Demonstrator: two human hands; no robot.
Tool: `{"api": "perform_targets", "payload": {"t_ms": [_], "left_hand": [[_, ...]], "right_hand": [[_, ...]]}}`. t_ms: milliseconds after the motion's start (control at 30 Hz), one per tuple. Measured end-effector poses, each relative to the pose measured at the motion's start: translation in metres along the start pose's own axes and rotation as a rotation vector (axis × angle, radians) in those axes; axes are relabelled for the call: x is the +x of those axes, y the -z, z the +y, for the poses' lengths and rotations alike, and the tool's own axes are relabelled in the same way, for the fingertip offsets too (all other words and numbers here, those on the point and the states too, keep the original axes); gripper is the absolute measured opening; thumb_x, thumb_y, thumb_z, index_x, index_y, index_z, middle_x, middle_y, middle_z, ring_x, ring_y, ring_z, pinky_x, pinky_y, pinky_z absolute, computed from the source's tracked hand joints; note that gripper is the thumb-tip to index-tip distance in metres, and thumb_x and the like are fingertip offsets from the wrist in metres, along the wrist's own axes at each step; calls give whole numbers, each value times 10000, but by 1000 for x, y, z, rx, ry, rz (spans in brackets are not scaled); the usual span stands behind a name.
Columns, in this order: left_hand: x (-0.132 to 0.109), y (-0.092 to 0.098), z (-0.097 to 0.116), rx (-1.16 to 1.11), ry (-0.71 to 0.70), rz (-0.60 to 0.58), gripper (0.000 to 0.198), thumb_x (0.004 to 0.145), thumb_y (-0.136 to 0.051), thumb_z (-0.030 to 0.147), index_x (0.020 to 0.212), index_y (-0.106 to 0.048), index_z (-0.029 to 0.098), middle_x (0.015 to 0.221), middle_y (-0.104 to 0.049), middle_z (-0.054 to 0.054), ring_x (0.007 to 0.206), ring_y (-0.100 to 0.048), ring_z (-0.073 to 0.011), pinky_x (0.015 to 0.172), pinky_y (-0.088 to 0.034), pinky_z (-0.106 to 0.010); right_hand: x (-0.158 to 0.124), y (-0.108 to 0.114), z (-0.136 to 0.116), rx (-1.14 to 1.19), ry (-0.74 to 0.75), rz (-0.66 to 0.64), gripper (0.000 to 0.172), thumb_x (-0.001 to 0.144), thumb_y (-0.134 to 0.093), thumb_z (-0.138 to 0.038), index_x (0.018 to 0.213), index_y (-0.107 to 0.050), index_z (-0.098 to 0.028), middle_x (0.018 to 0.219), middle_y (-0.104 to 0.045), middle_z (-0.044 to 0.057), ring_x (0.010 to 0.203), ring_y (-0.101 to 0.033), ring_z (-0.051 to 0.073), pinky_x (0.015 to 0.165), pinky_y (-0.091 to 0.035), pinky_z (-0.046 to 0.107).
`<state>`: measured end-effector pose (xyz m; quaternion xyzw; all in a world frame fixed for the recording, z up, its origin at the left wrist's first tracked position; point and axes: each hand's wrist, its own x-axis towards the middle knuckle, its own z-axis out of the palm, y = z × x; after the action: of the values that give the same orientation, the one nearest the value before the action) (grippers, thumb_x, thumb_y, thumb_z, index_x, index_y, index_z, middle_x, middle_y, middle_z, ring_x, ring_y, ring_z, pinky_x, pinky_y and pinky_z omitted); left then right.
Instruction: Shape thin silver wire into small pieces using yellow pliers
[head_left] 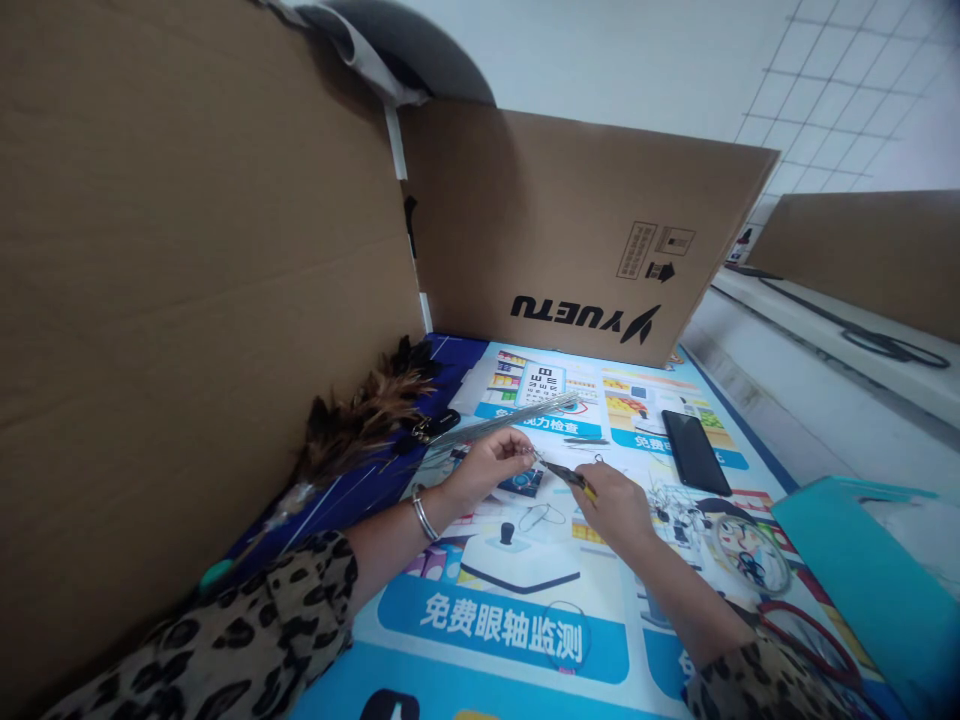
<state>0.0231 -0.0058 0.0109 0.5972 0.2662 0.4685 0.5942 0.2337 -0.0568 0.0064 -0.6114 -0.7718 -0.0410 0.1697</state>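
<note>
My left hand [491,466] is closed in a pinch on something small and thin, perhaps wire, too fine to make out. Yellow-handled pliers [562,473] are gripped in my right hand [616,508], their jaws reaching to the left fingertips. Behind my left hand lies a bundle of thin silvery wires [517,416], pointing to the upper right. A few short dark pieces [586,441] lie just beyond the pliers. Right of my right hand is a loose cluster of small wire pieces [675,515].
Tall cardboard panels [570,220] stand behind and to the left. Dark feathers [367,405] lie along the left panel. To the right are a black phone [695,453], a clear round coil [750,553], a red looped handle [814,635] and a teal case [862,570] on the printed mat.
</note>
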Motion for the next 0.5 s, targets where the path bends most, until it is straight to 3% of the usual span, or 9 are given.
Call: {"api": "perform_targets", "payload": {"t_ms": [500], "left_hand": [[0, 0, -2, 40, 15, -11, 179, 709, -632, 260, 809, -547, 137, 775, -533, -13, 716, -498, -101, 677, -408, -243]], "right_hand": [[-1, -1, -1, 41, -18, 16, 229, 826, -428, -356, 953, -574, -235, 868, -606, 35, 854, -538, 161, 720, -369, 229]]}}
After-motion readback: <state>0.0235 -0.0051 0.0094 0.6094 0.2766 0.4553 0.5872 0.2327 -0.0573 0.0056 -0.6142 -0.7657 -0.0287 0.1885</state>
